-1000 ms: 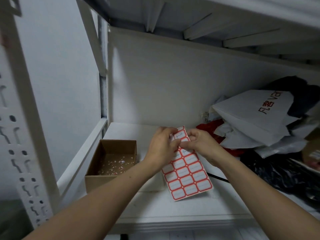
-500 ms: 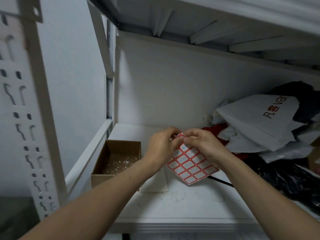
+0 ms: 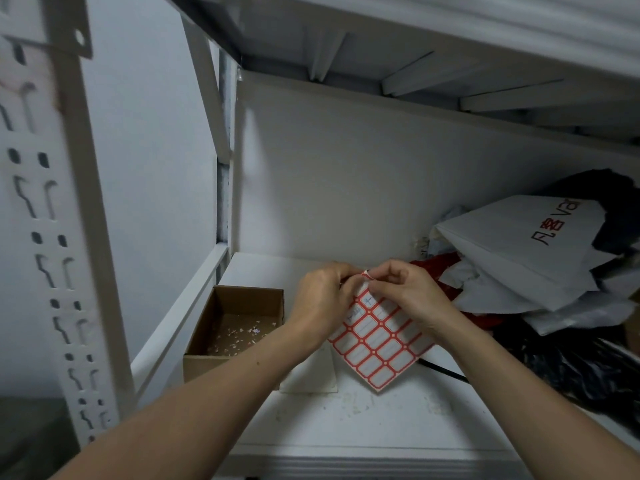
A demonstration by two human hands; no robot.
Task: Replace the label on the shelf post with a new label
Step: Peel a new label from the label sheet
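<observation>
While one label sheet [image 3: 375, 344] hangs tilted above the shelf [image 3: 381, 417], two hands pinch its top corner. Left hand [image 3: 320, 299] and right hand [image 3: 405, 292] seemingly peel one label; one cardboard box [image 3: 235, 327] sits left.

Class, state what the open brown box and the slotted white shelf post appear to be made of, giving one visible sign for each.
Open brown box: apparently corrugated cardboard, matt, with raw folded edges. Slotted white shelf post: probably painted steel, smooth, with punched keyhole slots.

Reading upside down in red on the white bag [image 3: 512, 244]: 凡客, then "Va", blurring off after that. Showing faint blue handwriting on two upper labels of the label sheet [image 3: 377, 344], too small for making out.
</observation>
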